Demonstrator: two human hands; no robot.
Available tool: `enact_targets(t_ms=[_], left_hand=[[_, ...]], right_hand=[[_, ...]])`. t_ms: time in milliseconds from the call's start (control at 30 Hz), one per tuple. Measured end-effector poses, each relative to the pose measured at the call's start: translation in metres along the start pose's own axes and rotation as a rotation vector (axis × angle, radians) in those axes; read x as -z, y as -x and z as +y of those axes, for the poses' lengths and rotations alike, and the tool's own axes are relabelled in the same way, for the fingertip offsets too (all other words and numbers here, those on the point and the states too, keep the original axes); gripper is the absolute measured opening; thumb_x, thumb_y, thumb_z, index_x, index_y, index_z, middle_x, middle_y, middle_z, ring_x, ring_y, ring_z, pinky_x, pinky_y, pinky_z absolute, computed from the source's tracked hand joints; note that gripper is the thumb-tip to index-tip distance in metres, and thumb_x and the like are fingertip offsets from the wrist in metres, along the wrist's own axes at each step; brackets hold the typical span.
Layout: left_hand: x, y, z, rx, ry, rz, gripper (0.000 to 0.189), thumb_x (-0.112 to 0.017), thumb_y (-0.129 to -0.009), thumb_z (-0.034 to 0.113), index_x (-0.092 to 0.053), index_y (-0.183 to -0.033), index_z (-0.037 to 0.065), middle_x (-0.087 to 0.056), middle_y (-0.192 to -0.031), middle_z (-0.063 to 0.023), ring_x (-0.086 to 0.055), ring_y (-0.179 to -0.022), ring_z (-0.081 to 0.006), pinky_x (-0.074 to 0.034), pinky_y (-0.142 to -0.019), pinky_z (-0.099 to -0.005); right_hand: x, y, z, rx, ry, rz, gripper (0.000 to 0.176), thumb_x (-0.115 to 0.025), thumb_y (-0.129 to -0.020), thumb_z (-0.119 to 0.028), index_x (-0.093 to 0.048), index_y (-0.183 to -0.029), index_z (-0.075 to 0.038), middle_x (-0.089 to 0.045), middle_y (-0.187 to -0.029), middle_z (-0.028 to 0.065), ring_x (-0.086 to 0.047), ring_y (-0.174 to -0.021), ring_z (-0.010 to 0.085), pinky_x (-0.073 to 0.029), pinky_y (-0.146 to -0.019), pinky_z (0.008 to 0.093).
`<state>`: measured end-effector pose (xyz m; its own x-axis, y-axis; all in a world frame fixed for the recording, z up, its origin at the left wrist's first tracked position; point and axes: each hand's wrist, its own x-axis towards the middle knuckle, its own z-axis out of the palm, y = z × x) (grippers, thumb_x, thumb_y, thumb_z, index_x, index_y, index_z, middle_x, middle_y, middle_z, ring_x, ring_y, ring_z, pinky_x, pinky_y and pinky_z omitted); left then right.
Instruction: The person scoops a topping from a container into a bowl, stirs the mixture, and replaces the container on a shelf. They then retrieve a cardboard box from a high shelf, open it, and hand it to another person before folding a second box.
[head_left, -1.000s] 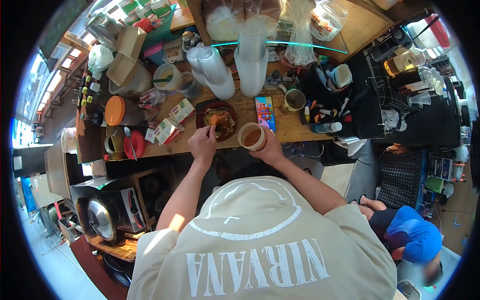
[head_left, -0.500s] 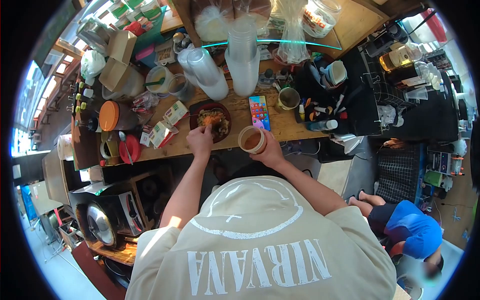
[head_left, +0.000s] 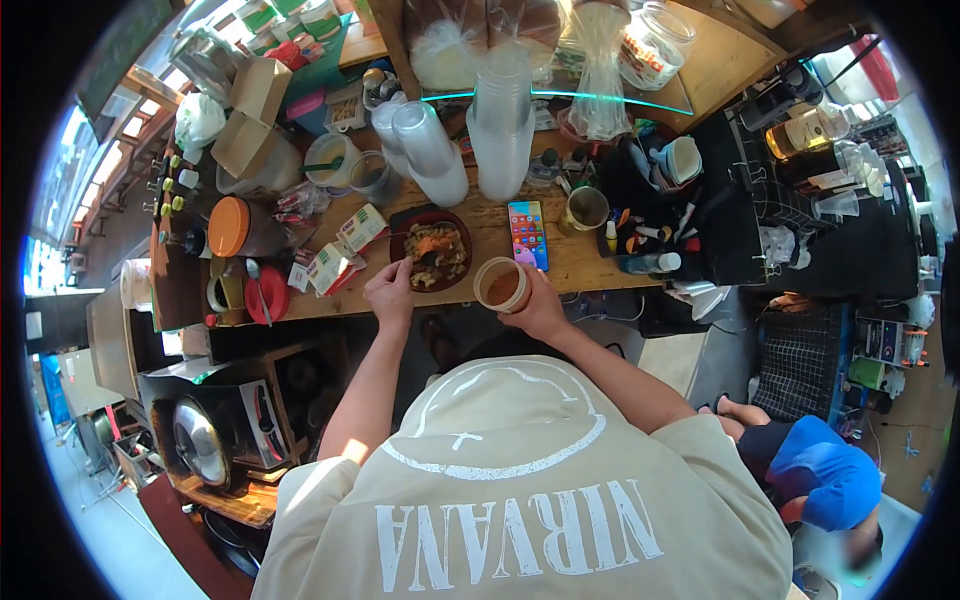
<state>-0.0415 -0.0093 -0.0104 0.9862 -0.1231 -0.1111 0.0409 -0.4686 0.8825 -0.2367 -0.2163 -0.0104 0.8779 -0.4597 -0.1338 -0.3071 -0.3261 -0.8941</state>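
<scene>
A dark red bowl (head_left: 402, 228) on the wooden counter holds chunky brownish food (head_left: 452, 262) with an orange heap (head_left: 436, 241) on top. My left hand (head_left: 389, 290) is at the bowl's near left rim, its fingers pinched on what looks like a dark spoon (head_left: 428, 259) reaching into the food. Gripped in my right hand (head_left: 541, 308) is a round pale tub (head_left: 483, 284), tilted so that its orange-brown contents (head_left: 506, 291) show. Just beyond the tub lies a lit phone (head_left: 529, 236).
Stacked clear cups (head_left: 502, 150) and lids (head_left: 432, 160) stand behind the bowl. To the left are small cartons (head_left: 334, 268), an orange-lidded jar (head_left: 230, 226) and a red plate (head_left: 272, 305). A metal cup (head_left: 585, 210) sits right of the phone. A person in blue (head_left: 826, 470) bends at lower right.
My left hand has drawn back from the middle of the bowl to its near left rim, uncovering more of the food. My right hand still holds the tub. The view has shifted slightly.
</scene>
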Motion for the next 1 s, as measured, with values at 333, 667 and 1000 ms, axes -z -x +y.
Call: enact_targets(t_ms=[333,667,1000], left_hand=[[0.006,0.004,-0.006,0.070,0.146,0.054,0.029,-0.082,-0.093,0.024,-0.080,-0.102,-0.004,-0.071,-0.077,-0.0001,-0.058,-0.070,-0.0066,-0.047,-0.065,-0.0255],[0.013,0.006,-0.004,0.089,0.075,0.105,0.031,-0.080,-0.093,0.027,-0.081,-0.104,-0.001,-0.076,-0.078,-0.0036,-0.063,-0.070,-0.0080,-0.051,-0.068,-0.0273],[0.014,0.006,-0.012,0.116,0.157,0.127,0.028,-0.080,-0.093,0.025,-0.081,-0.103,-0.001,-0.078,-0.081,-0.0051,-0.065,-0.072,-0.0077,-0.051,-0.069,-0.0273]], right_hand=[[-0.007,-0.008,-0.006,0.048,0.046,-0.010,0.093,-0.095,-0.061,-0.016,-0.050,-0.142,-0.006,-0.060,-0.130,0.0159,-0.058,-0.124,0.0361,-0.048,-0.107,0.0440],[-0.011,-0.013,-0.010,0.066,0.036,-0.028,0.094,-0.095,-0.061,-0.016,-0.049,-0.141,-0.005,-0.059,-0.132,0.0161,-0.057,-0.125,0.0359,-0.047,-0.109,0.0436],[-0.012,-0.013,-0.009,0.103,0.051,-0.010,0.094,-0.095,-0.060,-0.015,-0.050,-0.141,-0.005,-0.060,-0.131,0.0164,-0.058,-0.124,0.0362,-0.047,-0.107,0.0441]])
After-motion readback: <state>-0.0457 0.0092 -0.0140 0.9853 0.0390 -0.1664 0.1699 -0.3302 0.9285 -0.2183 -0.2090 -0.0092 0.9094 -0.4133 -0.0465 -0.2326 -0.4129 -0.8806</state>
